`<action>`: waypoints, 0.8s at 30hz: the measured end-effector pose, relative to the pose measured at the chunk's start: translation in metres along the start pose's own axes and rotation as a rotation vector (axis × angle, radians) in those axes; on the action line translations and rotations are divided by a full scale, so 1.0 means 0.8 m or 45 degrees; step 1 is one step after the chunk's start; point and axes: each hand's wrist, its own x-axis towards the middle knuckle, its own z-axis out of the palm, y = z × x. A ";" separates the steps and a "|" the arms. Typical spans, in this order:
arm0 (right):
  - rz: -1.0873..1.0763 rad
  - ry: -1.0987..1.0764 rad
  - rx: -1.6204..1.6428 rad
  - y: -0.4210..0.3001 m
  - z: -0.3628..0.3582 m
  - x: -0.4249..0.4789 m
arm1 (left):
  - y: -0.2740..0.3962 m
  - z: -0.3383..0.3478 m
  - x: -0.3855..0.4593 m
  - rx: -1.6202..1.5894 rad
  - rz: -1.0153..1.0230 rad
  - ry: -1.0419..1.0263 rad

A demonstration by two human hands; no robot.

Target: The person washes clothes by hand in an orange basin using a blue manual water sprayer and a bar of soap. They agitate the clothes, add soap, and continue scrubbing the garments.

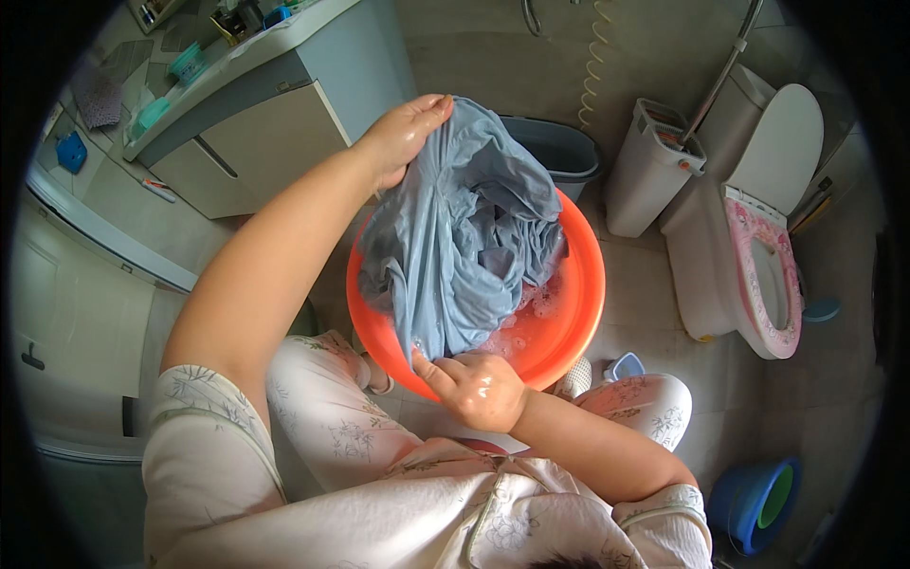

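Observation:
A wet blue-grey cloth (441, 235), perhaps a garment, is stretched between my two hands above an orange plastic basin (586, 299). My left hand (409, 139) grips its far upper edge, raised past the basin's far rim. Close to my body, my right hand (480, 391) pinches the cloth's near end by the basin's front rim. Folds of the cloth hang down into the basin, and its lower part is hidden there. Soapy water with white suds (544, 299) shows at the basin's right side.
Behind the basin stands a grey bin (561, 153). A mop bucket (633, 178) with an upright handle is beside the toilet (753, 284) at right. A vanity cabinet (263, 156) is at upper left. A blue bucket (753, 505) lies at lower right.

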 end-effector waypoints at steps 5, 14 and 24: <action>0.246 -0.306 0.075 0.003 0.024 0.000 | 0.000 0.029 -0.037 -0.216 -0.129 0.010; 0.555 0.393 0.309 0.065 -0.020 -0.041 | -0.022 -0.002 -0.082 -0.426 -0.144 0.101; 0.361 -0.005 -0.273 0.029 0.014 -0.010 | -0.056 0.022 -0.090 -0.656 0.049 0.284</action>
